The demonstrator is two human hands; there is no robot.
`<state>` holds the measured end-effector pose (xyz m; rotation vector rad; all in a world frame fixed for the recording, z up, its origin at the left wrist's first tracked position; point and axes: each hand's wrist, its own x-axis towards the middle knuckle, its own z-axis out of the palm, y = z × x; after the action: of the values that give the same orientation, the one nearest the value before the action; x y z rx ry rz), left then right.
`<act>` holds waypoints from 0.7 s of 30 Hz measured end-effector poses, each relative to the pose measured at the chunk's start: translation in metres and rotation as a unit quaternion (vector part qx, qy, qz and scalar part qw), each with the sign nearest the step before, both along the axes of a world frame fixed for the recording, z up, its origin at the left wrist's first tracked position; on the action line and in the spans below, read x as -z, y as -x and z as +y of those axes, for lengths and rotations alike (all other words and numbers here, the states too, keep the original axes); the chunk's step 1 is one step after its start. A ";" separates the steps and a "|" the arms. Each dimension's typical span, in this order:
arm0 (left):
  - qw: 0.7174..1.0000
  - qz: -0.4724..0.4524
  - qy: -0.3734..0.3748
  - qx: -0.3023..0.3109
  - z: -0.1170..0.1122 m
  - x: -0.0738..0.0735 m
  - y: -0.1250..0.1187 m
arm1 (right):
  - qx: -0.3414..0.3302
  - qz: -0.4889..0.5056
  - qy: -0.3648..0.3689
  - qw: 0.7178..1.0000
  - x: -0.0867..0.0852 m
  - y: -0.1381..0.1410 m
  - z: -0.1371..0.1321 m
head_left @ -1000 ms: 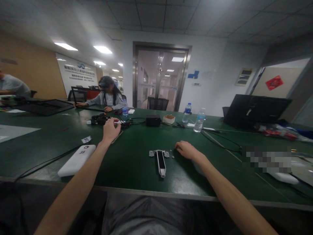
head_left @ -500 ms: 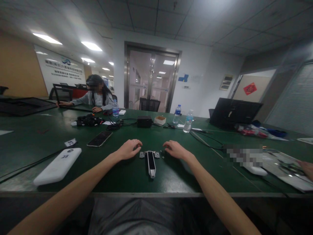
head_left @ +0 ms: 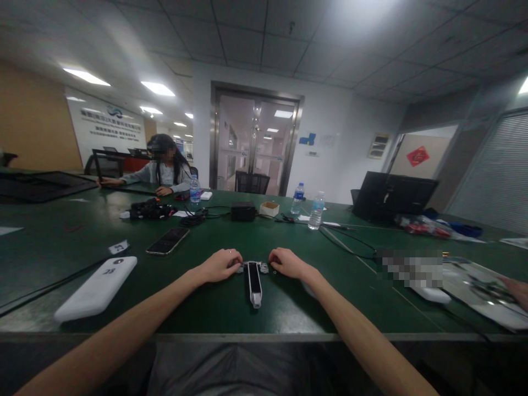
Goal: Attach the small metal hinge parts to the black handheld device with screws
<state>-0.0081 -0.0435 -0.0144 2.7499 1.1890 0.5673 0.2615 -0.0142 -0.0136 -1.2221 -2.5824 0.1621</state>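
Observation:
A small T-shaped device (head_left: 254, 279), black with a silver tip and metal side brackets, lies on the green table (head_left: 206, 300) in front of me. My left hand (head_left: 220, 265) rests curled against its left bracket, fingertips touching it. My right hand (head_left: 286, 262) rests curled against the right bracket, next to a tiny loose part on the table. Both forearms stretch in from the near edge.
A phone (head_left: 167, 241) lies left of centre, a white oblong case (head_left: 97, 287) nearer the left edge. Cables, a black box (head_left: 243, 210), water bottles (head_left: 316, 210) and a laptop (head_left: 391, 196) sit farther back. A seated person (head_left: 163, 171) works at far left; another person's hand (head_left: 515, 289) is at right.
My left hand came back from the far cables to the device's left side. My right hand closed in on its right side. The view swung right.

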 end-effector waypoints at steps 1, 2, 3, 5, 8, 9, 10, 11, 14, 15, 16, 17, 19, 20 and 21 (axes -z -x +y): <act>1.000 -0.001 0.003 -0.001 -0.001 0.000 0.000 | 0.006 0.000 0.003 1.000 0.001 0.000 0.001; 1.000 -0.001 0.006 -0.002 -0.001 -0.001 -0.001 | 0.011 0.001 0.006 1.000 0.002 0.000 0.002; 1.000 -0.002 0.009 -0.004 -0.002 -0.001 -0.001 | 0.015 0.004 0.010 1.000 0.003 -0.001 0.003; 1.000 -0.007 0.010 -0.008 -0.002 0.000 -0.001 | 0.012 0.016 0.015 1.000 0.005 -0.001 0.003; 1.000 -0.016 0.007 -0.011 -0.002 0.002 -0.002 | -0.014 0.065 0.007 0.998 0.005 0.002 0.000; 1.000 -0.017 0.006 -0.010 -0.002 0.002 -0.002 | -0.021 0.087 0.007 0.996 0.004 0.004 -0.002; 1.000 -0.018 0.006 -0.009 -0.002 0.003 -0.002 | -0.025 0.108 0.010 0.994 0.004 0.006 -0.004; 1.000 -0.019 0.006 -0.008 -0.002 0.003 -0.002 | -0.029 0.126 0.016 0.992 0.004 0.008 -0.006; 1.000 -0.022 0.005 -0.007 -0.002 0.004 -0.001 | -0.041 0.158 0.036 0.986 0.006 0.014 -0.008; 1.000 -0.023 0.005 -0.007 -0.001 0.005 -0.001 | -0.044 0.163 0.041 0.985 0.007 0.015 -0.008; 1.000 -0.024 0.005 -0.007 -0.001 0.005 -0.001 | -0.046 0.167 0.045 0.984 0.008 0.016 -0.008; 1.000 -0.024 0.004 -0.007 0.000 0.006 -0.001 | -0.045 0.171 0.050 0.983 0.010 0.016 -0.007; 1.000 -0.025 0.003 -0.006 0.000 0.006 -0.001 | -0.040 0.176 0.061 0.982 0.012 0.016 -0.006; 1.000 -0.025 0.003 -0.006 0.001 0.006 -0.001 | -0.039 0.178 0.064 0.981 0.013 0.016 -0.005; 1.000 -0.024 0.002 -0.007 0.001 0.006 -0.001 | -0.038 0.179 0.066 0.981 0.014 0.016 -0.005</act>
<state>-0.0070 -0.0428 -0.0209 2.7098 1.1971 0.6285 0.2455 -0.0191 -0.0273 -1.0256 -2.3313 0.5267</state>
